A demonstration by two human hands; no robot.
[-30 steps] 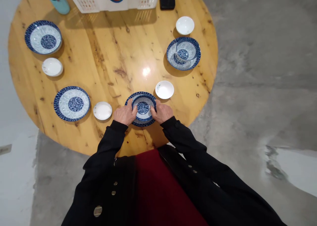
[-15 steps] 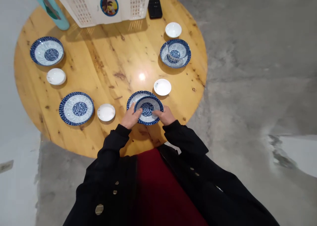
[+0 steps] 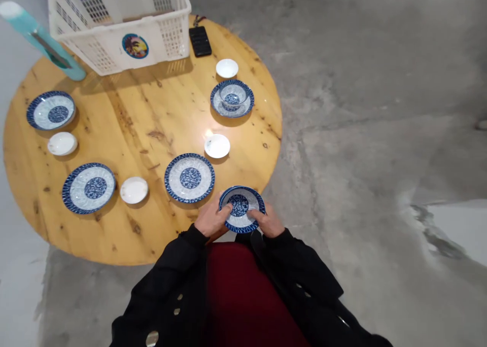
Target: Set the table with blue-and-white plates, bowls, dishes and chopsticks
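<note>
Between my two hands, at the table's near right edge, is a blue-and-white bowl (image 3: 242,219). My left hand (image 3: 213,216) grips its left rim, thumb inside. On the opposite rim my right hand (image 3: 268,220) is closed the same way; the fingers of both are hidden beneath. Just beyond, up and to the left, a blue-rimmed plate (image 3: 189,178) lies on the table. A small white dish (image 3: 217,146) sits beside that plate at its upper right. Farther back, another blue-rimmed plate (image 3: 220,110) carries a matching bowl (image 3: 233,94).
The round wooden table (image 3: 148,113) also bears a white basket (image 3: 106,53), a teal cylinder (image 3: 49,45), a black phone (image 3: 200,41), two left-hand plates (image 3: 89,188) and several small white dishes (image 3: 134,190). Concrete floor (image 3: 361,159) lies to the right.
My hands have carried the bowl off the near plate, toward me and to the right, exposing that plate fully. The view has swung right, so the table appears farther left.
</note>
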